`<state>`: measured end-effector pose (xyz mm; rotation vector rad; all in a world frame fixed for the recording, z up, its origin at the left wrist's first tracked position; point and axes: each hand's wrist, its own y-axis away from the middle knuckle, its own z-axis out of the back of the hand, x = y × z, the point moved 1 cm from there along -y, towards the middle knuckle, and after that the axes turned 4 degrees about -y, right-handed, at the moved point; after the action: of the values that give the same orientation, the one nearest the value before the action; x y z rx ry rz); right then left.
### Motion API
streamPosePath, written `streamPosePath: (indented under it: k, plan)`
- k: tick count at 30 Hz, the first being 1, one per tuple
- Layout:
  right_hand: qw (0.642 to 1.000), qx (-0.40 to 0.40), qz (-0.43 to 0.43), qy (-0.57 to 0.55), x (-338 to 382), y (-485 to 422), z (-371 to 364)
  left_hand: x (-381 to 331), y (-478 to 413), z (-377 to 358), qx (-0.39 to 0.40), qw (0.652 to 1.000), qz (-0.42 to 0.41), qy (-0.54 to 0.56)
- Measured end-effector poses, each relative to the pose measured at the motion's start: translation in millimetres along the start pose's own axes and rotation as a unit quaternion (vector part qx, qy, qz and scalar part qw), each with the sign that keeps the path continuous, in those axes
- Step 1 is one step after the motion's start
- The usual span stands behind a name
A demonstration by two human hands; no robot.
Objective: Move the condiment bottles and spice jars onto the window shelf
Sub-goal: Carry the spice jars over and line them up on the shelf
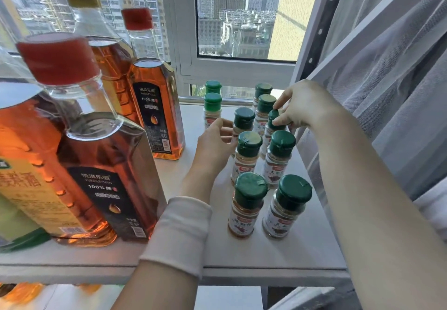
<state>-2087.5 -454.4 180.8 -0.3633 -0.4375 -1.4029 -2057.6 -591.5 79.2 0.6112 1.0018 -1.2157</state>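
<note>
Partly hidden, right hand [304,106] grip pinching jar cap [274,118], left hand [215,140] grip unclear

Green-capped spice jars [249,155] stand upright in rows on the window shelf [278,254] — amber condiment bottles [154,106] beside.

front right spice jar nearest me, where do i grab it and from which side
Take the front right spice jar by its dark green cap, coming down from above. It stands upright at the near edge of the shelf, the cap is the widest part, and another jar stands close on its left, so a side grip looks cramped.
</note>
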Motion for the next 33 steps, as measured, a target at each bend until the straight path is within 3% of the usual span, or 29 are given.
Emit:
streamPosePath:
  k: [11, 16, 18, 24, 33]
  plan:
    - [1.0, -0.011, 0.016, 0.0, -3, -1, 3, 7, 2, 3, 0.057, 0.998, -0.008, 0.027]
    - [0.995, -0.098, 0.016, -0.029, 0, -14, 12, 4, 6, 10, -0.191, 0.973, 0.014, 0.133]
    - [0.994, -0.101, 0.006, -0.036, 4, -25, 13, 3, -1, 9, -0.222, 0.961, 0.059, 0.156]
    - [0.999, -0.044, -0.004, 0.023, 13, -47, 4, -1, -19, 4, -0.146, 0.959, 0.116, 0.213]
    - [0.998, -0.007, 0.008, 0.058, 10, -51, -3, 3, -28, -8, -0.064, 0.959, 0.087, 0.262]
